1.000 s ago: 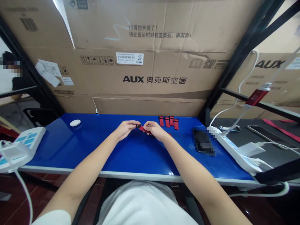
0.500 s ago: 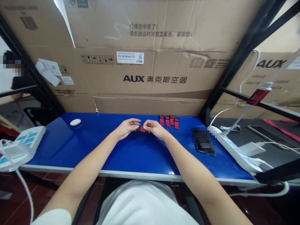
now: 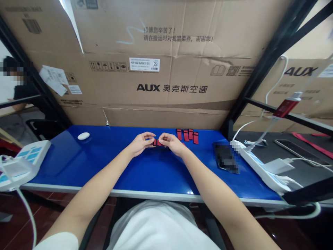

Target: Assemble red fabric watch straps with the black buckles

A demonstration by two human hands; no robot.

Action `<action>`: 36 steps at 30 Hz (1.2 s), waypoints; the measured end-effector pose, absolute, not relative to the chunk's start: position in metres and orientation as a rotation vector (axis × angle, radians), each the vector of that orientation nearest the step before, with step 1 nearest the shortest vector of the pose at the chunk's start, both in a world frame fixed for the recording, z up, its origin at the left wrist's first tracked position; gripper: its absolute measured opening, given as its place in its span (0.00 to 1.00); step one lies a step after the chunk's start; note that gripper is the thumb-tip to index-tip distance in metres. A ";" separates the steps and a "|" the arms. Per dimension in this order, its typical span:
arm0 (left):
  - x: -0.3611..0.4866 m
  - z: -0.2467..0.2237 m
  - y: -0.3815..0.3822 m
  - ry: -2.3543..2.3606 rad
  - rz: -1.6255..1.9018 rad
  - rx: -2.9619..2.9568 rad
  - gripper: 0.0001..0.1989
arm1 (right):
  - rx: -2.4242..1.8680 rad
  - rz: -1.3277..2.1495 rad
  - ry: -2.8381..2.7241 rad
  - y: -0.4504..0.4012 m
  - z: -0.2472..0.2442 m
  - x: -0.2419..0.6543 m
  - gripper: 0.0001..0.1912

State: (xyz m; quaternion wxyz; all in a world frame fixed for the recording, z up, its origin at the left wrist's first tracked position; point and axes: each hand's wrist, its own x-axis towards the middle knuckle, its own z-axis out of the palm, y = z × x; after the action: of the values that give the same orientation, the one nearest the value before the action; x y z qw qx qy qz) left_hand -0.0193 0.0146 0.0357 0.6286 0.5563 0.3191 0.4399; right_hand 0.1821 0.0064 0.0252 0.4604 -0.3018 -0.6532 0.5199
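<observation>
Above the middle of the blue table, a small red strap [image 3: 158, 142] with a black part stretches between my two hands. My left hand [image 3: 140, 144] pinches its left end between thumb and fingers. On the right side, my right hand [image 3: 171, 143] is closed on the strap close to the black part. A bit of red peeks out past the right hand. Fingers hide most of the strap, so I cannot tell how the black part is fixed to it. Several similar red straps [image 3: 195, 138] with black ends lie behind and to the right of my right hand.
A dark, blurred-out flat object [image 3: 226, 158] lies at the table's right. White power strips [image 3: 260, 170] [image 3: 39, 159] with cables flank both sides. A white oval object [image 3: 83, 135] rests at back left. A large cardboard box [image 3: 171, 73] stands behind the table. Another person [image 3: 23, 92] is at far left.
The black part now sits clear of my left fingertips, with red visible on both sides of it. Less red sticks out past my right hand. Both hands stay nearly in place.
</observation>
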 end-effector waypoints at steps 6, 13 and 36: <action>-0.015 0.035 0.011 0.728 0.927 1.156 0.17 | -0.661 1.346 -1.474 0.007 0.020 0.170 0.10; -0.010 0.030 0.011 0.702 0.916 1.087 0.15 | -0.608 1.401 -1.400 0.008 0.017 0.168 0.10; -0.005 0.026 0.011 1.062 1.039 1.759 0.10 | -1.160 0.565 -1.969 0.010 0.013 0.174 0.08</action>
State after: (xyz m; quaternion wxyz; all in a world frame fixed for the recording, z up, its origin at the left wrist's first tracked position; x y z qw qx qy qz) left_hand -0.0048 0.0111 0.0265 0.4074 0.6976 0.4211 0.4123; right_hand 0.1744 0.0103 0.0129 0.3835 -0.4550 -0.7725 0.2216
